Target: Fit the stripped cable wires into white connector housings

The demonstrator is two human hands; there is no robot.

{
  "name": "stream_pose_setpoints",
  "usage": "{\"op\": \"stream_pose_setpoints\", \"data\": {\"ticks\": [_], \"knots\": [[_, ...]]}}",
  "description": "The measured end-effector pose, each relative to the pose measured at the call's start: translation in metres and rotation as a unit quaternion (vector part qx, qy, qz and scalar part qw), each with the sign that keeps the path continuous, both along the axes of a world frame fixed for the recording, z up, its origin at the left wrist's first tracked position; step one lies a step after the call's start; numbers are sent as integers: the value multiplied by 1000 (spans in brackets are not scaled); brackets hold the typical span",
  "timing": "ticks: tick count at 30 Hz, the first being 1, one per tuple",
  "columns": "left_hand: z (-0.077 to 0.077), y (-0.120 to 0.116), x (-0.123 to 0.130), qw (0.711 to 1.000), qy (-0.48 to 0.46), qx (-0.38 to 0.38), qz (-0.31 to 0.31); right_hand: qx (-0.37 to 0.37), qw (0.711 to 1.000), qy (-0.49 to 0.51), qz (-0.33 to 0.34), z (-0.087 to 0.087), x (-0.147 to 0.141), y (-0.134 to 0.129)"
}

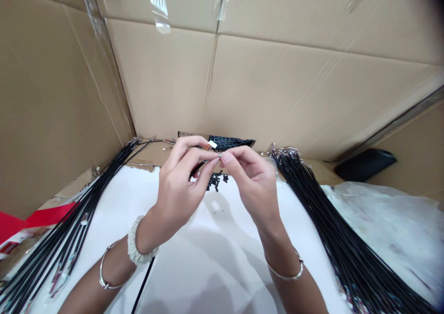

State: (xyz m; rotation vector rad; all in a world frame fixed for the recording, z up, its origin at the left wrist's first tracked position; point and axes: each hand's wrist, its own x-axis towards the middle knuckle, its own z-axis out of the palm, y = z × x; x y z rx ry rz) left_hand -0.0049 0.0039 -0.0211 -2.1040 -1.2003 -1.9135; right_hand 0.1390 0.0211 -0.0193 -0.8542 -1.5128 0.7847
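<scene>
Cardboard walls (222, 83) with taped seams close off the far side and both flanks, above a white sheet (211, 263). A clear plastic sheet (385, 226) lies at far right, beside a black pouch (364, 164), and a red strip (38, 221) shows at left. Two bundles of black cables fan across the sheet: the left bundle (76, 212) and the right bundle (336, 230), both running off the bottom edge of the head view.

Both hands meet at centre, near a black perforated strip (231, 142) and a small heap of black pieces (215, 181). The left hand (178, 180) has a closed grip on a small white connector (212, 144), which sits at the end of a cable with coloured wires. The right hand (253, 184) pinches a tiny pale tip (219, 156), too small to make out and partly hidden by the fingers. Bangles circle both wrists.
</scene>
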Motion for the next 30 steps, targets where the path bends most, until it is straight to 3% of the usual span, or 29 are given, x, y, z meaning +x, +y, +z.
{"op": "stream_pose_setpoints", "data": {"ticks": [7, 16, 30], "knots": [[-1, 0, 2, 1000, -2, 4, -2, 36, 999, 5, -6, -1, 1, 1], [10, -2, -7, 988, -75, -124, -50, 168, 985, -37, -24, -4, -2, 6], [14, -4, -14, 968, -86, -215, -95, 247, 966, -49, -52, -10, -4, 10]]}}
